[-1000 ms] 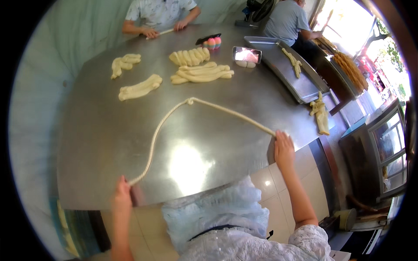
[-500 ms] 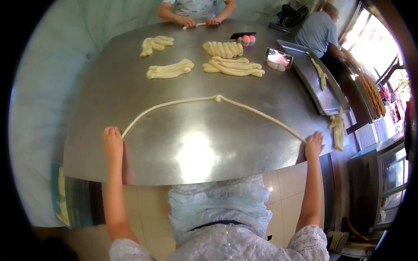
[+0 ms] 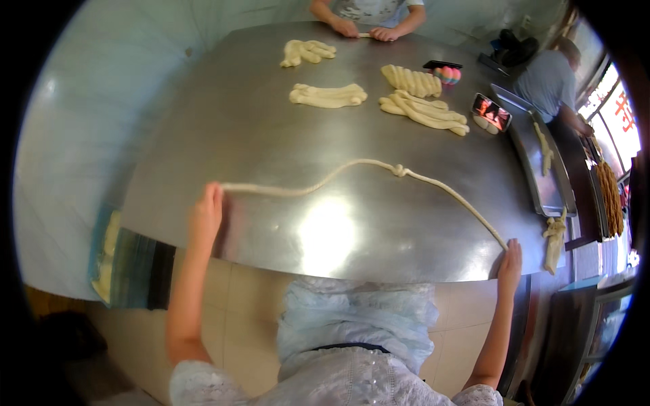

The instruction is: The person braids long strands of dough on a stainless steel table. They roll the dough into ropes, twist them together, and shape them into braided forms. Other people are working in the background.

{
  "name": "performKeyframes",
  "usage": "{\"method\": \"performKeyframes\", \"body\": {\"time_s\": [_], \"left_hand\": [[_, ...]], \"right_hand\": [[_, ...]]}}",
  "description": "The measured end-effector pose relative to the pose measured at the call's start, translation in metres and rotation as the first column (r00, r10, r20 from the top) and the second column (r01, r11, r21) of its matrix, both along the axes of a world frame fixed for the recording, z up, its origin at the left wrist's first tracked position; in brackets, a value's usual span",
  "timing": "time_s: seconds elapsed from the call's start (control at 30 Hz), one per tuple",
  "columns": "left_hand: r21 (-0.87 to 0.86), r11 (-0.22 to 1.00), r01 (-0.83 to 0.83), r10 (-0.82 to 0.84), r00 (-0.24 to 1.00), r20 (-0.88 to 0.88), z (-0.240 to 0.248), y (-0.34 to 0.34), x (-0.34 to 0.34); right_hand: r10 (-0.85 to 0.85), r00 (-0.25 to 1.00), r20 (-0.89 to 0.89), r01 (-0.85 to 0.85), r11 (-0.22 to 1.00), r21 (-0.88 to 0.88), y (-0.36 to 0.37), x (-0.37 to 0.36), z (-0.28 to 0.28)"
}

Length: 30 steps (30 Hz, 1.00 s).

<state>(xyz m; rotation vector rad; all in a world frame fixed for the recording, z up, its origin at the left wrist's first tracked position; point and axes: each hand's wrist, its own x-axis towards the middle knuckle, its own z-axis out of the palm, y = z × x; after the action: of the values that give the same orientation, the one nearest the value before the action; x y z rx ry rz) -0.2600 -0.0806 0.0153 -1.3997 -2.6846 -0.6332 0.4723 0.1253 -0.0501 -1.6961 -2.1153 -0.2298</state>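
A long, thin rope of pale dough (image 3: 325,177) curves across the metal table, with a twisted surface on part of it and a small knot-like lump (image 3: 399,170) right of its middle. Its left end is in my left hand (image 3: 208,213), whose fingers are pressed together at the table's near left. At the near right edge, my right hand (image 3: 511,262) is closed about the other end, fingers together. Farther back lie a smooth bundle of dough strips (image 3: 328,96), a looser bundle (image 3: 423,111), a sliced-looking dough piece (image 3: 411,81) and folded dough (image 3: 308,52).
Across the metal table (image 3: 250,135), another person's hands (image 3: 365,30) hold a short dough strip. A phone (image 3: 491,112) leans at the right, near a metal tray (image 3: 525,145) with a dough twist. More dough (image 3: 555,242) hangs at the right corner. Another person (image 3: 548,81) bends beyond.
The view has shifted, so the table's contents appear farther right. My left hand has moved inward and away from me, and the dough rope's left half now bends in a wave instead of a smooth arc.
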Motion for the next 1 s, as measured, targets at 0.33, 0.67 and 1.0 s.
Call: {"method": "performKeyframes", "body": {"time_s": [0.33,0.67,1.0], "left_hand": [[0.083,0.994,-0.075,0.077,0.997,-0.031,-0.018,0.015,-0.003],[-0.007,0.995,0.103,-0.099,0.934,-0.343,-0.058,-0.043,0.048],[0.062,0.988,-0.141,0.143,0.989,-0.021,0.030,-0.163,-0.191]], "right_hand": [[-0.257,0.938,0.234,0.243,0.966,0.088,0.006,0.059,-0.050],[-0.293,0.934,0.206,0.263,0.951,0.163,-0.004,0.055,-0.037],[-0.056,0.998,0.002,0.056,0.996,-0.065,0.057,0.185,0.090]]}}
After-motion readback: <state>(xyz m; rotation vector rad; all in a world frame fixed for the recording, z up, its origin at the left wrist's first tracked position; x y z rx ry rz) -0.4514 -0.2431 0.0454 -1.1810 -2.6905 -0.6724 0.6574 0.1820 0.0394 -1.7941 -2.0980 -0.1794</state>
